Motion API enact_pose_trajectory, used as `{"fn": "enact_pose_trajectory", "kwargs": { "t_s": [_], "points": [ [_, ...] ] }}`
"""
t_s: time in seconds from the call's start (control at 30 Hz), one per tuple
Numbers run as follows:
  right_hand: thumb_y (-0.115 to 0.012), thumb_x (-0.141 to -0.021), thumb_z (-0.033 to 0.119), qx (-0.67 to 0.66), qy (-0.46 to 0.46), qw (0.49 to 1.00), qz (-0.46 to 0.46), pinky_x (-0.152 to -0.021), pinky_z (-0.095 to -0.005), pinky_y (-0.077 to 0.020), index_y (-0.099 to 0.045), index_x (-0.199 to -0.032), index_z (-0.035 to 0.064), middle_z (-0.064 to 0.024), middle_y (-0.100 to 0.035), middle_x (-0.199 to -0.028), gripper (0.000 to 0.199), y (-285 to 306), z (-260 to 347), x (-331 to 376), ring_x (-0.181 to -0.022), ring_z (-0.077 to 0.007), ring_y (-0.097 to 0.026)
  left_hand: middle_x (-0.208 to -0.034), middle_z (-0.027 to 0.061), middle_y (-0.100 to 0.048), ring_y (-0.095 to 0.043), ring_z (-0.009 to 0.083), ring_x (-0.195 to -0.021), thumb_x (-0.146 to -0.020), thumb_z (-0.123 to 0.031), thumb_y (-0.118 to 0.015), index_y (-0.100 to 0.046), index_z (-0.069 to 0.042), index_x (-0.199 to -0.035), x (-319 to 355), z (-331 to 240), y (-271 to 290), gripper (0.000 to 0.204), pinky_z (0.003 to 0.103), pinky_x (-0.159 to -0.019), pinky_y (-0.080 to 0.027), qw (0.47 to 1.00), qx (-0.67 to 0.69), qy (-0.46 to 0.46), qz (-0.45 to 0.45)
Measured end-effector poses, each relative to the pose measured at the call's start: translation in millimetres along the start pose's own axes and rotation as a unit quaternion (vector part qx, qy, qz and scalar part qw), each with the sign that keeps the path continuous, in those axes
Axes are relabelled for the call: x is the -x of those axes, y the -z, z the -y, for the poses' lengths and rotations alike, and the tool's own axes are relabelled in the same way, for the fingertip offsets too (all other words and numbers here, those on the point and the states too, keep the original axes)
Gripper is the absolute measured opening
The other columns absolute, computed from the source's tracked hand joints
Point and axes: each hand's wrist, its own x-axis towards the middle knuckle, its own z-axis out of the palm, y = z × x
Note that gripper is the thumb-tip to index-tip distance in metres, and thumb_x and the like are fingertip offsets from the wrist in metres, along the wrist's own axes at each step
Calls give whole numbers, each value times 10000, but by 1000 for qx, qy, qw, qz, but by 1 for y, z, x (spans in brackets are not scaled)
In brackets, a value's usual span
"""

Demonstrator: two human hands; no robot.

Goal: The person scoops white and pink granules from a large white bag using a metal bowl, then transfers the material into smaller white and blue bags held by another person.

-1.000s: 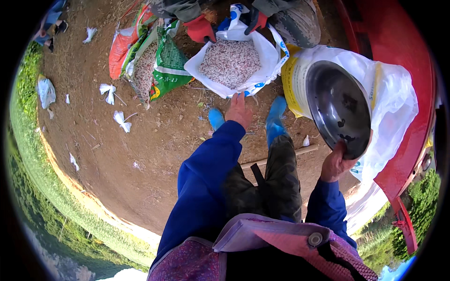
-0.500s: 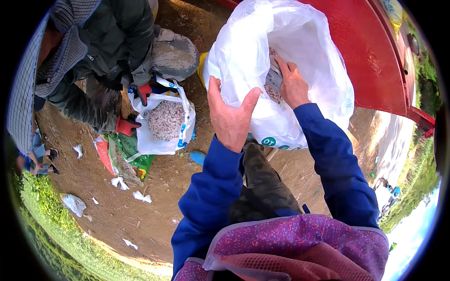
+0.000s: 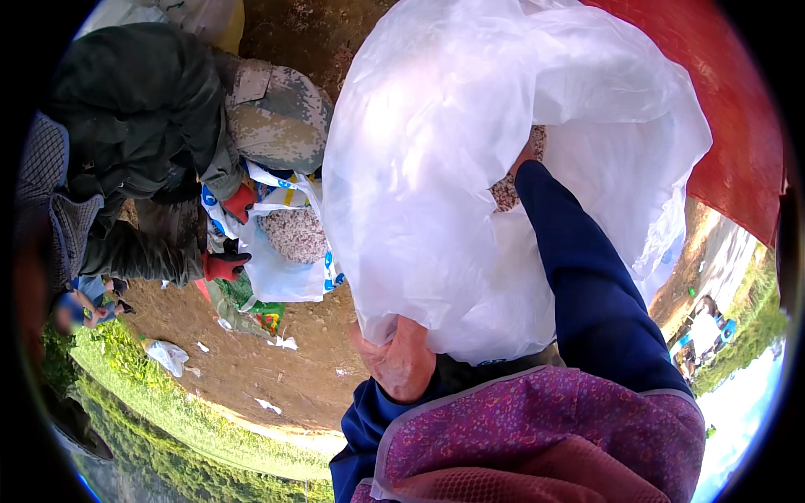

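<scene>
The left hand [image 3: 401, 362] grips the lower edge of a white bag [image 3: 470, 168] (held up close). The right hand is hidden inside the bag; its grip cannot be told.

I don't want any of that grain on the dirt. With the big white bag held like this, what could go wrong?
1. The left hand grips only a bunch of the thin white plastic bag at its lower edge; it could slip or tear.
2. The right arm reaches inside, its hand hidden, so pulling out may drag pale grain over the rim.
</scene>
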Motion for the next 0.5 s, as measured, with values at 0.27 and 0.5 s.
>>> {"fn": "enact_pose_trajectory", "kwargs": {
  "t_s": [0.27, 0.5],
  "points": [
    [-646, -815, 210, -307, -266, 866, 292, -670, -464, -568, -513, -1206, 77, -99, -542, -1142, 434, -5, 40, 36, -980, -274, -582, -885, 85, -655, -598, 151, -789, -821, -106, -650, -605, 65, -1027, 12, 11, 6, 272, 290, -711, -470, 998, -28, -38, 34],
    [-655, -837, 233, -435, -289, 776, 355, -677, -489, -547, -451, -1199, 99, -75, -543, -1109, 437, -16, 44, 59, -930, -230, -594, -910, 79, -642, -577, 138, -815, -855, -101, -626, -602, 70, -1027, 14, -6, 5, 243, 279, -738, -458, 998, -2, 12, 65]
  ]
}}
